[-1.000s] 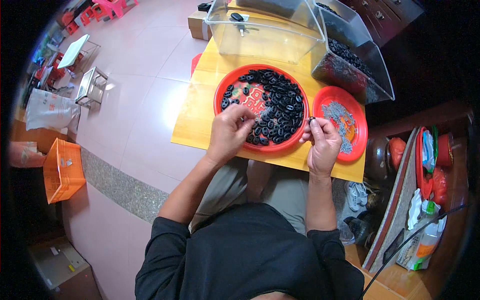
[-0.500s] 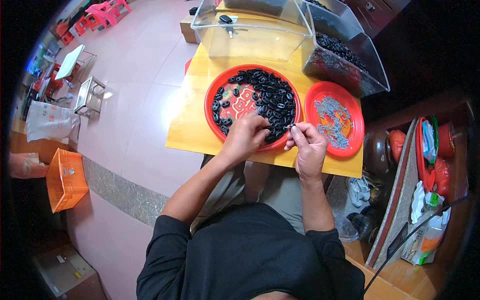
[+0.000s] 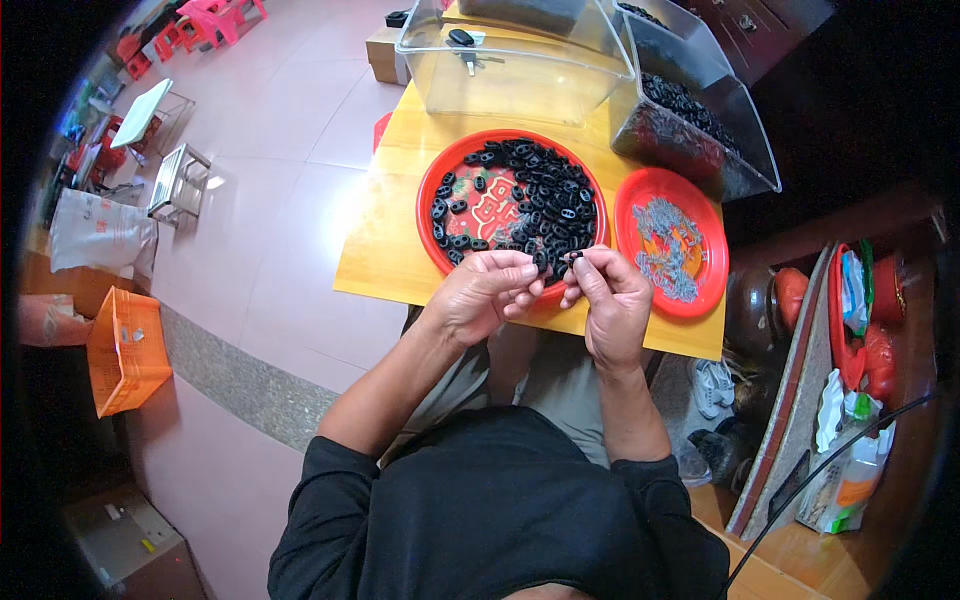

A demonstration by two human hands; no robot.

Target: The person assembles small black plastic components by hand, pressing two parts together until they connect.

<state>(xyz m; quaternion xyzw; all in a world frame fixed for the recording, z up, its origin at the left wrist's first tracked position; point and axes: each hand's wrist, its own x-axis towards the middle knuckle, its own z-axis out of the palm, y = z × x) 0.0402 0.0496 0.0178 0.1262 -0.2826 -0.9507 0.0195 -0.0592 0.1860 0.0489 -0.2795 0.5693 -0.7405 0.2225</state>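
My left hand [image 3: 472, 302] pinches a small black oval plastic piece [image 3: 541, 261] between thumb and forefinger, above the near rim of a large round red tray [image 3: 425, 215]. Close beside it, my right hand [image 3: 614, 305] is closed on another tiny dark piece [image 3: 574, 257], too small to make out fully. Inside the tray lie many loose black pieces [image 3: 560, 190] with two holes each, heaped toward the right side. To the right, a smaller red plate [image 3: 718, 262] bears a spread of thin grey metal-looking bits [image 3: 668, 225].
Both dishes stand on a yellow board [image 3: 375, 270]. Behind them is a clear plastic bin [image 3: 500, 95], with keys [image 3: 468, 58] seen by it. Another clear bin [image 3: 740, 165] holds more black pieces. An orange basket [image 3: 128, 350] sits at left; a cluttered shelf [image 3: 800, 400] stands at right.
My left hand has come up from the black pieces in the tray with one in its pinch, and its fingers now sit nearer my right hand. The right hand has shifted only slightly.
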